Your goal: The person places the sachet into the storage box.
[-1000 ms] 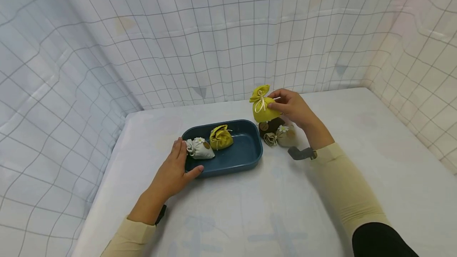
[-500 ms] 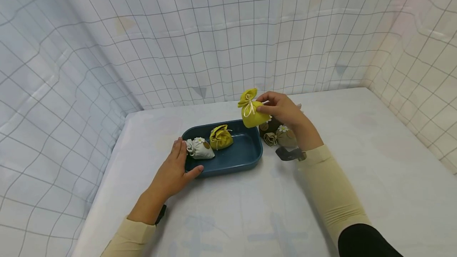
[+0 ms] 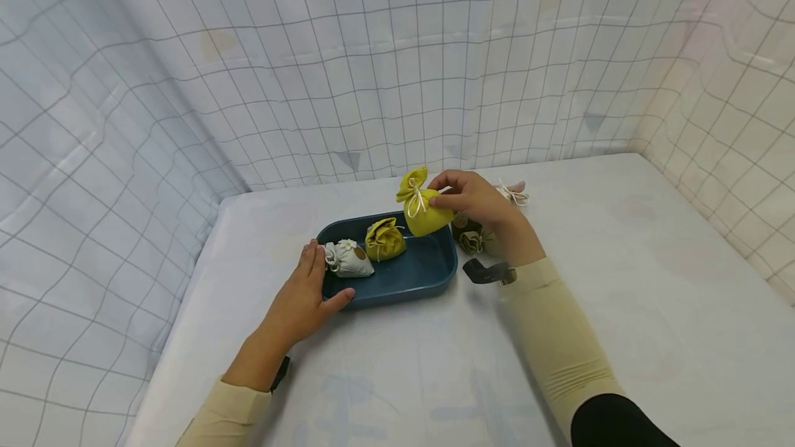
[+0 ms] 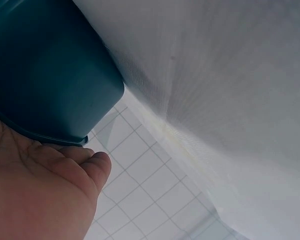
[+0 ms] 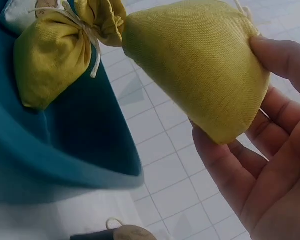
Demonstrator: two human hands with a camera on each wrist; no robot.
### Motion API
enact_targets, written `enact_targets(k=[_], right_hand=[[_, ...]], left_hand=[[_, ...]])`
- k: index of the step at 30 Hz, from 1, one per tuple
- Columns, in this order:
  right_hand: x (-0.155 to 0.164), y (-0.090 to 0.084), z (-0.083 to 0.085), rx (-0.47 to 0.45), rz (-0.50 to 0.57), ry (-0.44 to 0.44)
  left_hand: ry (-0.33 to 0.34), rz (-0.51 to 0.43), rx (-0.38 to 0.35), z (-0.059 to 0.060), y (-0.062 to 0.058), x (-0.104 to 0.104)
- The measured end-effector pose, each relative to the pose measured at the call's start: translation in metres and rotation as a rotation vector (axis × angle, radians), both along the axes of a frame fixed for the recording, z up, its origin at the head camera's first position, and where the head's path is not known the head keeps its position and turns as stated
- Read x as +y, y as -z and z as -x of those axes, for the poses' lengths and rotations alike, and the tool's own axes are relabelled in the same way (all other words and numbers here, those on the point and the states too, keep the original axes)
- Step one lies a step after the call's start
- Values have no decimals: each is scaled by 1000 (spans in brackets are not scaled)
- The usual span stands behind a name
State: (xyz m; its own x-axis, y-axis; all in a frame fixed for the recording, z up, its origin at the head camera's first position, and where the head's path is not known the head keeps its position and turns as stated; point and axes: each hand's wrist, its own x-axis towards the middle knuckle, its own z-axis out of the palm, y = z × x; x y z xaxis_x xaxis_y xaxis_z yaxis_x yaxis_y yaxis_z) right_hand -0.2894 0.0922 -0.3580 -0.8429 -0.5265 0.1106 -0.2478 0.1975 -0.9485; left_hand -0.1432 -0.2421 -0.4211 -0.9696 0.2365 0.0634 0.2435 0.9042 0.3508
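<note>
Yellow pouch point(image 3: 424, 215) in R hand point(image 3: 475, 200) grip over tray point(image 3: 435, 274), L hand point(image 3: 304, 299) on rim

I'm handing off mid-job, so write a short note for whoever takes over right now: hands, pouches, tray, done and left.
Right hand: grip on a yellow pouch, held in the air over the right end of the blue tray, not yet set down.
Left hand: rests on the tray's near left corner, thumb along the rim, steadying it.
Done: a white pouch and an olive-yellow pouch lie in the tray.
Left: the held pouch, plus pouches on the table right of the tray: a brown one and a pale one show; the right hand hides the rest.
</note>
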Motion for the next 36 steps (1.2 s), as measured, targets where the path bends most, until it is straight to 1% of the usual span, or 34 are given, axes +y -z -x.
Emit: enact_targets(k=[3,7,15,27,32,36], right_hand=[[-5,2,-1,-3,-10,-26],[-10,7,-2,-36,-18,-50],[-18,10,-2,-45,-93,12],[-22,8,3,-95,-146,52],[-25,10,5,-64,-204,42],[-29,10,6,13,-304,30]], left_hand=[[2,1,3,-1,0,0],[9,-1,7,-1,0,1],[9,-2,10,0,0,0],[8,0,2,-1,0,0],[8,0,2,0,0,0],[11,-2,2,0,0,-1]])
